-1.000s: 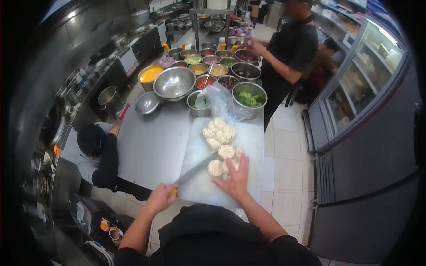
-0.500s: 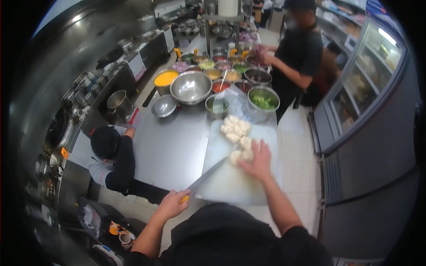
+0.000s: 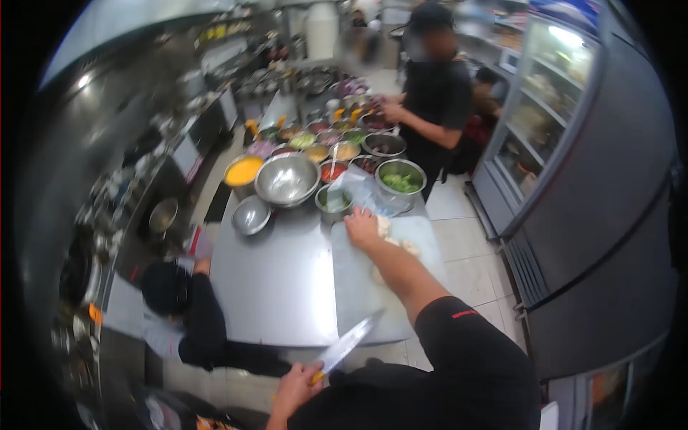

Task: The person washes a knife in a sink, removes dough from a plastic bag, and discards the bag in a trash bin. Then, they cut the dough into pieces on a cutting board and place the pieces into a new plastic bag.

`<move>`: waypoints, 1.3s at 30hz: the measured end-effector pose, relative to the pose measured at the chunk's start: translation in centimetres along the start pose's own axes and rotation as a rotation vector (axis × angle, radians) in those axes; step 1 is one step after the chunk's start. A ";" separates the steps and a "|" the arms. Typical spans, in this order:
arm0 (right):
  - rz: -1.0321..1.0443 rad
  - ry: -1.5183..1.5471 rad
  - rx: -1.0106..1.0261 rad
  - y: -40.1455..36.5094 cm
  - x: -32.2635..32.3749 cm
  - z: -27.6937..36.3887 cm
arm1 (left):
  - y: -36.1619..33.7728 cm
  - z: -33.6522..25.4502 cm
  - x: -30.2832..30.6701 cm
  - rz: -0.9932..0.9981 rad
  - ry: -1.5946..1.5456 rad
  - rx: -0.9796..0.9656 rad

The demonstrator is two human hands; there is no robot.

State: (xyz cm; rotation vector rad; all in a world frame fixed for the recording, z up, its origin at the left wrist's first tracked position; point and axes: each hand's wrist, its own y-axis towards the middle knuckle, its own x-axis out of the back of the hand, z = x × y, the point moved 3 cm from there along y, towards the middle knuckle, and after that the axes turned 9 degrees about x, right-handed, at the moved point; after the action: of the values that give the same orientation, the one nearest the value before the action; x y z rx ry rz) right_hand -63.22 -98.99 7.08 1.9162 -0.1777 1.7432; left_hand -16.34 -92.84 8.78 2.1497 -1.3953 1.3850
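My left hand (image 3: 299, 387) is closed round the yellow handle of a large knife (image 3: 349, 341). The blade points up and right, its tip over the near edge of the white cutting board (image 3: 358, 294). At the board's far left, my right hand (image 3: 363, 228) reaches palm down beside a pale food piece (image 3: 384, 228), its fingers slightly apart. More pale chunks (image 3: 411, 248) lie just right of my forearm, which partly covers them. A clear plastic bag (image 3: 365, 192) sits beyond the board.
Metal bowls (image 3: 287, 178) and tubs of chopped food stand across the far table. A small bowl (image 3: 251, 216) is left of the board. One co-worker (image 3: 437, 93) handles food behind the tubs; another person (image 3: 168, 290) is at the left table edge. A glass-door fridge (image 3: 548, 107) stands right.
My right hand has moved from the pale pieces mid-board to the board's far left. My left hand and the knife have drawn nearer to my body. The view has shifted.
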 end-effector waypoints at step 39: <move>0.076 0.148 -0.029 -27.7 11.8 4.3 | 19.3 -10.8 0.6 0.162 0.196 -0.109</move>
State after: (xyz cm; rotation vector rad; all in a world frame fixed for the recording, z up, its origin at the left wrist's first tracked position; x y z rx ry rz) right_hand -45.39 -74.57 10.01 1.7720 -0.2224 1.9135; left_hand -38.09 -96.59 9.48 1.8140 -1.5564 1.4923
